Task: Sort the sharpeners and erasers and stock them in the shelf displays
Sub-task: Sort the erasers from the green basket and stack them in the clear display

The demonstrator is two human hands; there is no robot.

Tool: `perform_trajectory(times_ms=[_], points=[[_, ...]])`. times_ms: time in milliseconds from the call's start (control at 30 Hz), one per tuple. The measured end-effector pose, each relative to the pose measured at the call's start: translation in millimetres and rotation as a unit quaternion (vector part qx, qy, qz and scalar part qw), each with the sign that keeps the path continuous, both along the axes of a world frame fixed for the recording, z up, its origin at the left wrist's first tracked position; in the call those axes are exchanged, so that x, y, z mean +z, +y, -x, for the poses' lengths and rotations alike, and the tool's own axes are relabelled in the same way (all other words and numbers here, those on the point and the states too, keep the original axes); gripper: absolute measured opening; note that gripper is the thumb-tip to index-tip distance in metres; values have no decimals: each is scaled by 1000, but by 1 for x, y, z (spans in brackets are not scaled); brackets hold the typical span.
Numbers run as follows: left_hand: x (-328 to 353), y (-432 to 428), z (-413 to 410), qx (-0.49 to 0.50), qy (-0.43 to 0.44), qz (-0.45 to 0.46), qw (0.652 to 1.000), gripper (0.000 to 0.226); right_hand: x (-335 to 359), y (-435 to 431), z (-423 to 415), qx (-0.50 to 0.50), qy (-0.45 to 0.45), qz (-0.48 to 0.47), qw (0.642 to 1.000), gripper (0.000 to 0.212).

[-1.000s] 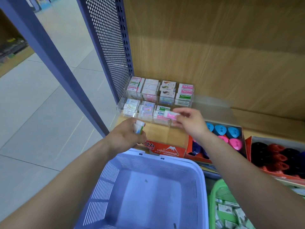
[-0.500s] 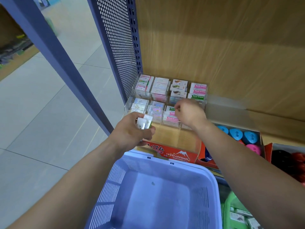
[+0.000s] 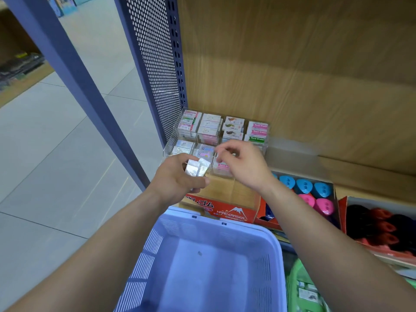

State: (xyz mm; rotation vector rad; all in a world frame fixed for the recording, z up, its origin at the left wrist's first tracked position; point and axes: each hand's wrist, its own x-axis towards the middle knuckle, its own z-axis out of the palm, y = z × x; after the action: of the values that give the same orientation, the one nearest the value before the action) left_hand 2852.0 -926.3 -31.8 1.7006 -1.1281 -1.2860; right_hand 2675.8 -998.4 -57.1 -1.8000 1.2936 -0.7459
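A clear acrylic display [image 3: 267, 143] with several compartments of wrapped erasers stands at the shelf's back left corner. My left hand [image 3: 174, 180] grips a couple of shiny wrapped erasers [image 3: 196, 168] just in front of the display's left side. Over the display's front row hovers my right hand [image 3: 246, 165], fingers loosely curled, with nothing visible in it. A pink hard eraser [image 3: 223, 165] lies in the front compartment just below its fingertips.
A red hard-eraser box [image 3: 231, 213] sits at the shelf edge. To its right are a box of blue and pink sharpeners [image 3: 304, 188] and one of black and red sharpeners [image 3: 378, 224]. A blue basket [image 3: 225, 222] is below me, a green basket [image 3: 296, 278] beside it. A perforated blue panel [image 3: 155, 64] bounds the left.
My right hand carried the pink eraser into the front compartment, let go of it and lifted slightly. My left hand rose toward the display with its erasers.
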Motion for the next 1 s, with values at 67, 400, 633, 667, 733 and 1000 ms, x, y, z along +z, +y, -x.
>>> perform_trajectory(times_ms=[67,400,633,667,733,1000], points=[[2,0,4,-2,6,5,1000,42,13,15,-3,44,-81,-93,991,13],[13,8,10,-34,24,24,999,32,18,29,21,28,-221,-215,951,20],[12,5,12,-54,-19,21,998,24,15,34,23,25,-270,-252,929,19],[11,5,13,-56,-26,20,998,23,14,34,24,25,-273,-255,927,19],[8,6,15,-63,-37,22,997,21,10,35,26,27,-269,-259,927,19],[0,8,20,-87,-57,26,994,26,-11,44,29,10,-241,-221,945,24]])
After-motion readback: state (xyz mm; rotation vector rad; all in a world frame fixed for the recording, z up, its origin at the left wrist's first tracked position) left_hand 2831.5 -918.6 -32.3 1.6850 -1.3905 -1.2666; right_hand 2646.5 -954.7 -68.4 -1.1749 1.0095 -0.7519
